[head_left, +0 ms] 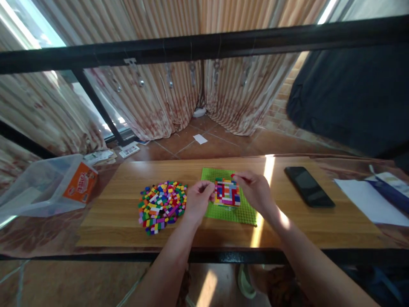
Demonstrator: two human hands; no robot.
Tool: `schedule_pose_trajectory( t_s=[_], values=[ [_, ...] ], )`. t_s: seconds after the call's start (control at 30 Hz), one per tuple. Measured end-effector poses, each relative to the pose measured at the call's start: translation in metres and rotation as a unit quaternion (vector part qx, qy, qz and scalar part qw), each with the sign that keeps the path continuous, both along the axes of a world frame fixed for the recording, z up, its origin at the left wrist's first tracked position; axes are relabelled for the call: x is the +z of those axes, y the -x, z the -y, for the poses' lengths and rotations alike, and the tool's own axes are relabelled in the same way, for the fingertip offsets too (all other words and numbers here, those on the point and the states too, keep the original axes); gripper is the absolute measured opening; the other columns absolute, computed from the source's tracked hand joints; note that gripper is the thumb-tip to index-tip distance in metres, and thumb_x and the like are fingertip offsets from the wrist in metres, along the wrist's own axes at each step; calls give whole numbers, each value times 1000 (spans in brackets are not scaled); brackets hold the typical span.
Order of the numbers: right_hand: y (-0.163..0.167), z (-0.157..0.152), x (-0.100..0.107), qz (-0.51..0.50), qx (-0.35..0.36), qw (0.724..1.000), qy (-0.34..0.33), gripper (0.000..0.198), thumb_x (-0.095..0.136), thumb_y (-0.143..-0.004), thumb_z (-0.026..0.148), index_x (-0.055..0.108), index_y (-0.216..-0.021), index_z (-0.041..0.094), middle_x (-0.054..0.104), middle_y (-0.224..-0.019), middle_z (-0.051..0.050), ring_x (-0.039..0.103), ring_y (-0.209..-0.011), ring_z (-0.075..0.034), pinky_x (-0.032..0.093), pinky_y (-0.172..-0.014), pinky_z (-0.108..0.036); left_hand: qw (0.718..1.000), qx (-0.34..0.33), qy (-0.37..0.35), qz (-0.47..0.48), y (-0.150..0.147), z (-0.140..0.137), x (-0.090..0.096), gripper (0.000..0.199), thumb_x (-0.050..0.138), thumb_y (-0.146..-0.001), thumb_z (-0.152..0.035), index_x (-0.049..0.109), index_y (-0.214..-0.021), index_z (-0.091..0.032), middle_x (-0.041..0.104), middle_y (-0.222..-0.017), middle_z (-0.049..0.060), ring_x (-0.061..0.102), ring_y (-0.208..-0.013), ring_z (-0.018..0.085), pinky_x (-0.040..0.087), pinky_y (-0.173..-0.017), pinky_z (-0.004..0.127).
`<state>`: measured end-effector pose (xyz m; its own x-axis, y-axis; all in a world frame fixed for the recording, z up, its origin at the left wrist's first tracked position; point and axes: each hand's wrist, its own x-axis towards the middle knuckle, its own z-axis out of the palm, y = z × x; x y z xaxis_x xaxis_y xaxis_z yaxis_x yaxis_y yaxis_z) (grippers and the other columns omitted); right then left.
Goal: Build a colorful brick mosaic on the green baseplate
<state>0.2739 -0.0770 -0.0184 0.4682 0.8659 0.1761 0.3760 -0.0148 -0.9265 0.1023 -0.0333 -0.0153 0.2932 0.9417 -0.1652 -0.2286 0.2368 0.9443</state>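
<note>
A green baseplate (pixel 236 215) lies on the wooden board, bearing a roughly square build of multicoloured toy bricks (pixel 227 192). At the build's left edge is my left hand (pixel 198 197), thumb and fingers pressed together; what they hold, if anything, is hidden. Over the far right part of the plate, my right hand (pixel 255 189) pinches a small red toy brick (pixel 233 175) between its fingertips, close to the build's back right corner. Left of my left hand spreads a pile of loose toy bricks (pixel 162 204) in many colours.
A black phone (pixel 308 186) rests on the wooden board (pixel 111 213) to the right. Beyond it lie white papers (pixel 370 200). At the far left stands a clear plastic box (pixel 41 187) with an orange label. A black rail (pixel 191 46) crosses behind the table.
</note>
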Motion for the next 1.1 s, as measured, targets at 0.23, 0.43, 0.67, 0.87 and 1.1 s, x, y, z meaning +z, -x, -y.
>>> schedule_pose_trajectory(
  t_s=[0.23,0.43,0.67,0.87,1.1],
  values=[
    [-10,-18,-10,227,32,973,14,27,53,-93,29,79,-87,23,72,-95,-9,66,-87,-21,49,-80,-35,994,73,-39,-64,-12,-20,-19,22,73,-74,-35,66,-72,-14,54,-53,-5,46,-46,7,36,-48,19],
    [-9,-23,-5,258,83,962,32,27,52,-95,25,78,-88,21,71,-92,-8,65,-86,-21,48,-81,-34,997,67,7,-29,-26,-12,-28,22,73,-74,-35,65,-73,-14,52,-53,-5,45,-48,6,35,-50,19],
    [-10,-12,-1,266,87,959,51,31,49,-95,24,77,-82,21,71,-90,-8,65,-82,-20,47,-78,-34,998,45,52,-14,-30,3,-30,22,72,-74,-33,62,-73,-14,53,-56,-4,46,-51,7,36,-50,19],
    [-13,-5,0,206,82,974,41,28,52,-91,26,79,-85,22,74,-94,-7,67,-87,-20,49,-82,-35,998,33,58,-5,-29,6,-30,25,75,-73,-35,62,-71,-14,53,-56,-4,46,-50,6,36,-49,19],
    [-18,-5,-6,150,74,984,57,22,59,-87,30,80,-84,25,75,-93,-5,69,-89,-20,51,-84,-35,997,34,70,2,-29,6,-29,26,77,-72,-36,63,-72,-14,53,-55,-4,46,-49,6,37,-49,18]
  ],
)
